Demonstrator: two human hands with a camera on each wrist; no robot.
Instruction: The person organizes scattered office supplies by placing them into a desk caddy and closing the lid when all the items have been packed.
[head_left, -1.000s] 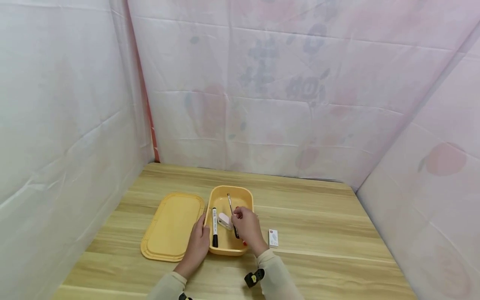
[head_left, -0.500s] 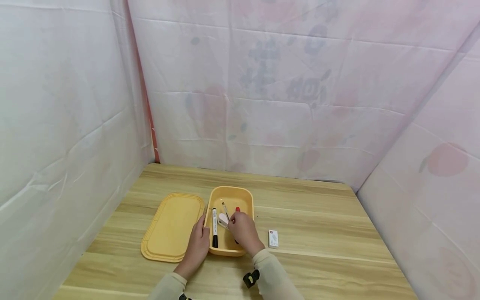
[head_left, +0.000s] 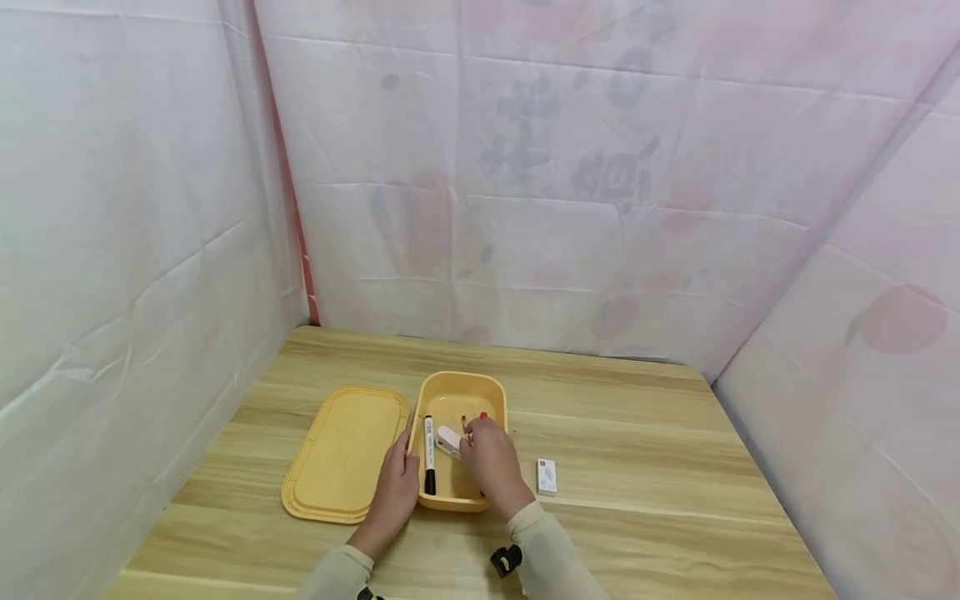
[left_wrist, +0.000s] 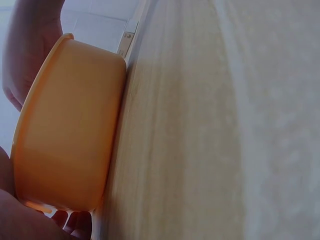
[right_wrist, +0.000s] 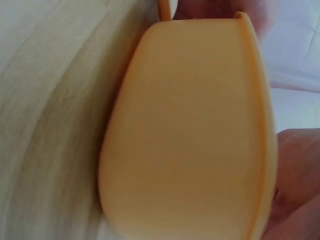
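In the head view, a yellow plastic box (head_left: 461, 383) stands uncovered on the table. My left hand (head_left: 396, 483) holds its left side, fingers along the outer wall and thumb near the rim. Inside the box, my right hand (head_left: 492, 461) pinches a thin pen (head_left: 464, 423); only the pen's upper end shows. Left of that hand lie a small pale pink stapler (head_left: 450, 440) and a white marker with a black cap (head_left: 430, 454). A red tip (head_left: 483, 415) shows beyond the right hand, which hides the rest. Both wrist views mostly show the box's outer wall (left_wrist: 70, 125).
The yellow lid (head_left: 348, 454) lies flat just left of the box. On the right, a small white printed carton (head_left: 547, 477) rests on the wooden table (head_left: 637, 433). Pale printed sheets (head_left: 525, 183) hang around the back and sides.
The pen's upper end first swung left and toward me, then back right; less of it shows now. My right hand has shifted slightly within the box. My left hand stays in place.
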